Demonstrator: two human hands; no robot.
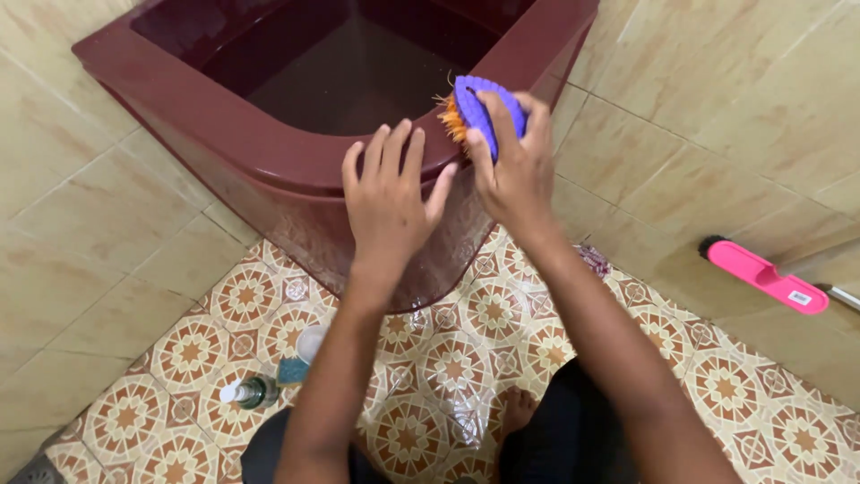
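The purple plastic scrub brush with orange bristles [473, 112] sits on the curved front rim of the dark red plastic water tub [224, 125] — the right hand [512, 170] is clamped around it, bristles pointing left. The left hand [390, 202] lies flat just beside it on the same rim, fingers spread. Below, on the patterned floor tiles [448, 367], a small bottle [246, 392] lies; a pink brush head [763, 275] leans against the wall.

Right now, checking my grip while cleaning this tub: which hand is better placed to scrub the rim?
Right. The right hand already grips the purple brush, its orange bristles against the tub rim. The left hand lies flat on the rim, holding nothing.
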